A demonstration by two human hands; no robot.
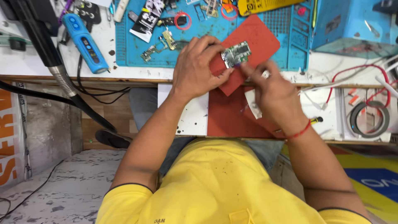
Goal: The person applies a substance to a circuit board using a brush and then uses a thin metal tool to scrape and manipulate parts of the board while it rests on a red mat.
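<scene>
My left hand (pixel 195 66) pinches a small green circuit board (pixel 236 54) by its left edge and holds it over a red mat (pixel 259 39). My right hand (pixel 273 93) is blurred, its fingertips touching the board's lower right side. A piece of white cloth or paper (pixel 253 103) is tucked under the right palm. Whether the right fingers also hold a thin tool cannot be told.
A blue work mat (pixel 137 52) carries small board parts, red rubber rings and a black-and-white packet (pixel 147 18). A blue hand tool (pixel 85 41) lies left, beside a black flexible hose (pixel 62 79). A blue box (pixel 352 25), red wires and a tape roll (pixel 369 120) sit right.
</scene>
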